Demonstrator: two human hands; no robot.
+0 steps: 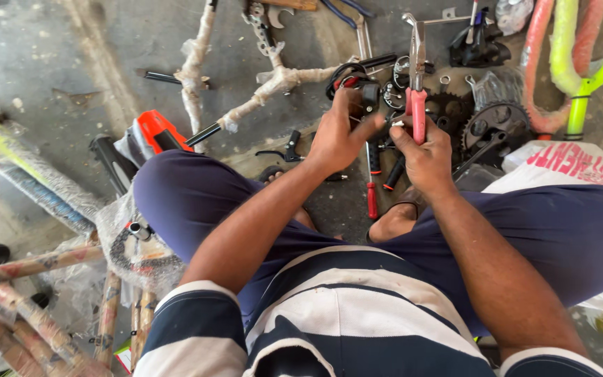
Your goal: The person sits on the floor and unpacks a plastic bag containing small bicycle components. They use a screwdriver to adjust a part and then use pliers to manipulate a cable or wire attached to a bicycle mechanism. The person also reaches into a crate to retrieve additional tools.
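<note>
While the person is sitting cross-legged on the concrete floor (50,49), the work is looking mid-way: nothing seems fitted together yet, and most parts are lying loose. Nearest, the left hand (336,136) is curling its fingers closed around a small black brake-lever part (366,94), held at about twelve o'clock from the knees. The right hand (423,150) is gripping pink-handled pliers (417,77) shut in its fist, steel jaws pointing up to twelve o'clock; whether its fingertips are pinching a cable end I cannot tell. Below them a red-handled screwdriver (371,192) is lying. Farther out, toothed black chainrings (493,122) are resting at one o'clock, paper-wrapped frame tubes (273,84) at eleven, and glossy neon-green and pink frame tubes (574,49) at two.
</note>
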